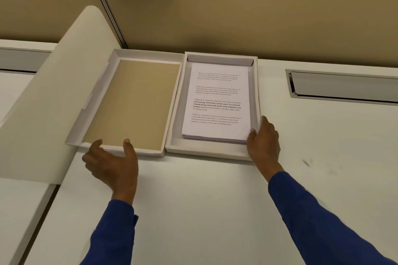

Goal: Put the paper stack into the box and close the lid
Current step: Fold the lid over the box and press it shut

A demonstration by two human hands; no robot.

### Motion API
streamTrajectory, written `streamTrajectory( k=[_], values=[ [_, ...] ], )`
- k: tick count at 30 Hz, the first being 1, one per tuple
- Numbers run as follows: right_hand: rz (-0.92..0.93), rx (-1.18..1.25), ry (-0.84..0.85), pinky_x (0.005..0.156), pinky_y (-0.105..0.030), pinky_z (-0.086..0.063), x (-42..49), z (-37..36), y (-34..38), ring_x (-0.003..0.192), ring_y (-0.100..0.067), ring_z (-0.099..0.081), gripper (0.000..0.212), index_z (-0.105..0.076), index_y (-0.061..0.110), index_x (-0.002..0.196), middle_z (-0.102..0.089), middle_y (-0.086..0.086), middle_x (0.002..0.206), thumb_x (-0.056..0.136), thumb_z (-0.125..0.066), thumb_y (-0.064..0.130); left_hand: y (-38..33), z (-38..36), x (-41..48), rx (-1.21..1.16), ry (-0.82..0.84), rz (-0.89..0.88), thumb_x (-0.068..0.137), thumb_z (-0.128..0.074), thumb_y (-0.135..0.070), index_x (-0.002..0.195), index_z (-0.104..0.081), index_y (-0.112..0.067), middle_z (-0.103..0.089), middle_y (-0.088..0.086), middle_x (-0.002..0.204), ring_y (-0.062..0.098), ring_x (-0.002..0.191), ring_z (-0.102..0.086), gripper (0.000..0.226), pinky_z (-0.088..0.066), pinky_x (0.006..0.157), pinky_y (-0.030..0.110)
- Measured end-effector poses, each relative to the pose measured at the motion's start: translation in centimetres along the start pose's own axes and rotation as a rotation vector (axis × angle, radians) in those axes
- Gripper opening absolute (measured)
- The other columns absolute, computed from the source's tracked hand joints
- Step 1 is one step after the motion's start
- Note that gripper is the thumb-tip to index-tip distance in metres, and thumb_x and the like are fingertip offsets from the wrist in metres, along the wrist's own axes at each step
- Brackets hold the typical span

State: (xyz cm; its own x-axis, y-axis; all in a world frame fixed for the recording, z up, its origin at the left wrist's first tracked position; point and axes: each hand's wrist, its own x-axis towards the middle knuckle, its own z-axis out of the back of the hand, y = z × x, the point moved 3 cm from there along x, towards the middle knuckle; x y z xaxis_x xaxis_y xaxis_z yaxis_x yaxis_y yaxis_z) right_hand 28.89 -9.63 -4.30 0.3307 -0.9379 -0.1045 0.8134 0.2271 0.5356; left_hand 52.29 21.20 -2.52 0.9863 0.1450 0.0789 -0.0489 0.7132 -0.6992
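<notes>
On the white table point(193, 200), the white printed paper stack point(216, 103) already lies flat inside the shallow white cardboard box point(212, 150); its tan-lined hinged lid point(129, 101) lies open flat beside it, so closing is left. Right hand point(263, 142) rests at the stack's near right corner, grip loose, fingers touching paper. Left hand point(112, 163) hovers at the lid's near edge, grip wide open, empty.
</notes>
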Motion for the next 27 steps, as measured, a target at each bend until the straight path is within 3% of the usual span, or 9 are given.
streamTrajectory(
  k=[3,5,8,11,14,19,22,24,27],
  values=[
    [-0.005,0.0,0.014,0.099,-0.047,-0.048,0.1,0.1,0.1,0.127,-0.034,-0.05,0.058,-0.031,0.013,0.155,-0.052,-0.014,0.143,0.101,-0.053,0.013,1.6,-0.3,0.4,-0.171,0.104,0.291,0.087,-0.075,-0.046,0.144,-0.039,-0.007,-0.042,0.021,0.145,0.04,0.123,-0.054,0.078,-0.051,0.1,0.049],
    [-0.003,-0.004,0.028,0.101,-0.048,-0.047,0.1,0.2,0.1,0.127,-0.035,-0.05,0.06,-0.031,0.013,0.155,-0.052,-0.015,0.143,0.1,-0.054,0.011,1.9,-0.9,0.5,-0.233,0.211,0.419,0.086,-0.076,-0.047,0.136,-0.052,-0.006,-0.055,0.017,0.138,0.036,0.119,-0.06,0.069,-0.05,0.096,0.043],
    [0.011,0.003,0.04,0.103,-0.049,-0.047,0.0,0.4,0.0,0.127,-0.035,-0.05,0.059,-0.031,0.012,0.155,-0.053,-0.016,0.142,0.101,-0.053,0.009,1.5,-1.1,1.1,-0.299,0.243,0.427,0.087,-0.074,-0.031,0.12,-0.061,-0.007,-0.068,0.011,0.112,0.033,0.103,-0.068,0.042,-0.055,0.09,0.039],
    [0.044,-0.001,0.035,0.103,-0.05,-0.05,-0.1,0.6,0.1,0.124,-0.035,-0.054,0.058,-0.033,0.01,0.154,-0.056,-0.017,0.139,0.1,-0.054,0.007,0.5,-0.9,1.0,-0.497,0.192,0.484,0.088,-0.07,-0.013,0.127,-0.053,-0.014,-0.064,-0.002,0.099,0.019,0.082,-0.067,0.043,-0.061,0.082,0.038],
    [0.074,-0.026,0.028,0.1,-0.049,-0.051,-0.3,0.9,-0.1,0.118,-0.035,-0.057,0.056,-0.036,0.008,0.153,-0.059,-0.017,0.135,0.1,-0.053,0.006,-0.7,-0.6,0.2,-0.766,0.139,0.474,0.091,-0.066,0.0,0.128,-0.047,-0.021,-0.061,-0.006,0.106,0.014,0.095,-0.069,0.046,-0.064,0.077,0.032],
    [0.095,-0.045,0.031,0.104,-0.047,-0.046,-1.1,1.1,-0.7,0.12,-0.034,-0.056,0.056,-0.035,0.008,0.154,-0.058,-0.016,0.137,0.101,-0.053,0.008,-3.5,1.0,-2.0,-0.938,0.087,0.263,0.095,-0.066,-0.006,0.142,-0.043,-0.021,-0.062,-0.003,0.127,0.007,0.099,-0.072,0.055,-0.063,0.086,0.032],
    [0.106,-0.031,0.036,0.105,-0.046,-0.044,-1.9,1.1,-1.0,0.121,-0.033,-0.055,0.056,-0.034,0.009,0.155,-0.057,-0.015,0.139,0.101,-0.052,0.007,-5.7,2.1,-3.5,-0.855,0.082,0.017,0.094,-0.069,-0.009,0.147,-0.045,-0.023,-0.06,-0.012,0.126,0.005,0.101,-0.07,0.06,-0.059,0.086,0.023],
    [0.108,-0.022,0.034,0.105,-0.046,-0.043,-2.4,1.1,-1.2,0.121,-0.033,-0.055,0.056,-0.035,0.009,0.154,-0.057,-0.014,0.139,0.101,-0.052,0.008,-7.1,2.6,-4.3,-0.783,0.105,-0.143,0.094,-0.07,-0.01,0.149,-0.045,-0.023,-0.059,-0.007,0.134,0.005,0.109,-0.067,0.062,-0.057,0.088,0.02],
    [0.104,-0.012,0.039,0.106,-0.046,-0.042,-3.1,1.1,-1.5,0.121,-0.032,-0.055,0.056,-0.034,0.01,0.155,-0.057,-0.013,0.139,0.102,-0.051,0.009,-9.0,2.9,-5.4,-0.576,0.117,-0.414,0.094,-0.071,-0.009,0.149,-0.045,-0.015,-0.055,0.005,0.138,0.017,0.12,-0.062,0.06,-0.056,0.097,0.027]
  ],
)
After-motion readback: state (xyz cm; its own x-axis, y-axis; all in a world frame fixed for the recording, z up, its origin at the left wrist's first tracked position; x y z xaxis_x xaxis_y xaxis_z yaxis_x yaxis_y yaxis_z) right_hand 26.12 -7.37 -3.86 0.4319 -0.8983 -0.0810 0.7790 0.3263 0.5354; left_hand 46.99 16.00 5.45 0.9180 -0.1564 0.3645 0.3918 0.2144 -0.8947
